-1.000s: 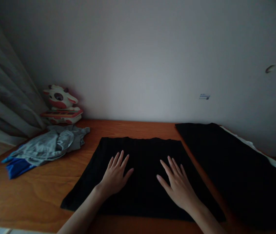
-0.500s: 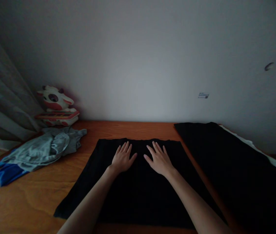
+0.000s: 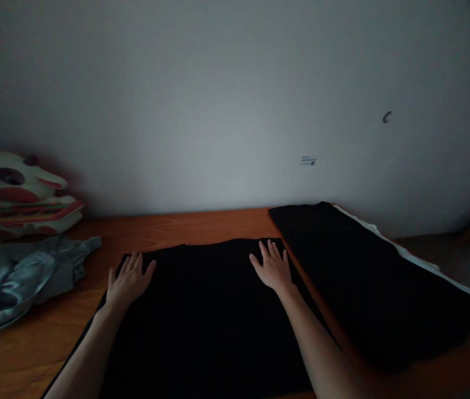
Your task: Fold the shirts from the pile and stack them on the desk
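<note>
A black piece of cloth (image 3: 205,316) lies spread flat on the wooden table in front of me, its kind too dark to make out. My left hand (image 3: 129,282) rests palm down near its far left corner, fingers spread. Close to the far right corner, my right hand (image 3: 273,269) also lies flat with fingers apart. Both hands touch the cloth and hold nothing. My forearms cover part of its left and right sides.
Along the right lies a second black cloth (image 3: 359,277) with a white strip at its far edge. Crumpled grey clothing (image 3: 58,263) is at the left, before a cow-shaped toy keyboard (image 3: 23,194). The wooden table (image 3: 168,226) meets a pale wall (image 3: 218,111).
My hands have slid apart across the cloth, from near its middle toward the two far corners. The view has turned right, so the toy and grey clothing sit further left.
</note>
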`<state>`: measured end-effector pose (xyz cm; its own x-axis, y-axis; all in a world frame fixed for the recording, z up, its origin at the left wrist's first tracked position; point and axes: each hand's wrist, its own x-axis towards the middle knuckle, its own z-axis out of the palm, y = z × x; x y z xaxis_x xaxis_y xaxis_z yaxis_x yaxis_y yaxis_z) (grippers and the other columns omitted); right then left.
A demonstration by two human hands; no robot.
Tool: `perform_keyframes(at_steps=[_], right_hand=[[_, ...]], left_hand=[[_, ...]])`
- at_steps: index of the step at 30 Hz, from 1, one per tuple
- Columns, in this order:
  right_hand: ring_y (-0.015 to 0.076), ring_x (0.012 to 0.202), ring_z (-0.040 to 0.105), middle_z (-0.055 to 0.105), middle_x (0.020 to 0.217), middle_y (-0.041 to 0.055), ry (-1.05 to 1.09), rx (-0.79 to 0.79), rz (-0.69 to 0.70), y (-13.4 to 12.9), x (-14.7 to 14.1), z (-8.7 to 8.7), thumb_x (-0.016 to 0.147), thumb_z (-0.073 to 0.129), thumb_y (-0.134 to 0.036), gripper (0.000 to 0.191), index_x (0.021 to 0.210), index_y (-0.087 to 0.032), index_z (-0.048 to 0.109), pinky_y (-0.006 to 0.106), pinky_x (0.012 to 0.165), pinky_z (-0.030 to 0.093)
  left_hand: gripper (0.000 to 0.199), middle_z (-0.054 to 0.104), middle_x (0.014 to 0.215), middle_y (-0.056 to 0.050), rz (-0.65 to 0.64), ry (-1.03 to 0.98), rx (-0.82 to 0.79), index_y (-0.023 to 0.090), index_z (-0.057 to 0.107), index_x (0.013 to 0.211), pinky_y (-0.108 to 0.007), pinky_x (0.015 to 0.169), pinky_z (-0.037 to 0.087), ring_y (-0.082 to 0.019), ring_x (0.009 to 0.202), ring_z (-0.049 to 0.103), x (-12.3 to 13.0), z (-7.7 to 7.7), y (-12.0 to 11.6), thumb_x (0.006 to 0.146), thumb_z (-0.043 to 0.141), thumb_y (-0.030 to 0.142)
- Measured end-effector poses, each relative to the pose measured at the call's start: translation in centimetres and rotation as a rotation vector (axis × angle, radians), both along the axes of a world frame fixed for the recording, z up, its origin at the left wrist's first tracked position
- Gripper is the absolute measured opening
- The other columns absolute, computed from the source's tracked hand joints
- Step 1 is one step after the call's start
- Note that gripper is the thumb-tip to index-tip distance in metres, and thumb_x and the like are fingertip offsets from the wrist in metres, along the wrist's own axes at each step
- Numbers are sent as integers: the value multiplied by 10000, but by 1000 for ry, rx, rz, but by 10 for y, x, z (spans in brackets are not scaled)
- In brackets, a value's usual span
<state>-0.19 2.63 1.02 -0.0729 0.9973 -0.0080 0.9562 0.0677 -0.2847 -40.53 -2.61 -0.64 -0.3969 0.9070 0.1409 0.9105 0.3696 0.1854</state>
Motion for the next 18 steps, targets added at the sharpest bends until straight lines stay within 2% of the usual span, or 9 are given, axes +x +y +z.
perform_keyframes(at_steps=[5, 9, 12, 18], right_hand=[[321, 1563, 178, 228, 1671, 215, 35, 59, -50, -1, 3, 1, 1010, 325, -584, 782, 1581, -48, 332, 501, 1248, 94], [304, 1551, 230, 303, 1648, 210, 58, 82, -45, -4, 4, 2, 1017, 344, -532, 717, 1533, -39, 421, 473, 1249, 122], [289, 1527, 296, 370, 1627, 184, 84, 107, -69, -14, 5, 4, 1032, 348, -483, 630, 1486, -71, 492, 458, 1241, 169], [276, 1313, 550, 623, 1398, 155, 47, 178, -75, -47, 16, 19, 1039, 389, -335, 382, 1277, -178, 644, 421, 1088, 388]], left_hand=[[785, 495, 1505, -288, -23, 44, 118, -17, 593, 1350, -562, 1159, 360, -423, 1434, 422, 2, 8, -3, 877, 336, 555], [771, 585, 1397, -247, 33, 93, 105, 84, 686, 1273, -578, 1014, 474, -474, 1258, 549, 12, 22, -12, 893, 311, 640], [704, 611, 1360, -233, 36, 101, 71, 149, 722, 1241, -586, 941, 506, -467, 1192, 590, 18, 29, -18, 929, 282, 602], [537, 711, 1202, -216, -187, 171, 93, 115, 734, 1157, -449, 1038, 485, -344, 1113, 675, 22, 32, -24, 938, 332, 394]])
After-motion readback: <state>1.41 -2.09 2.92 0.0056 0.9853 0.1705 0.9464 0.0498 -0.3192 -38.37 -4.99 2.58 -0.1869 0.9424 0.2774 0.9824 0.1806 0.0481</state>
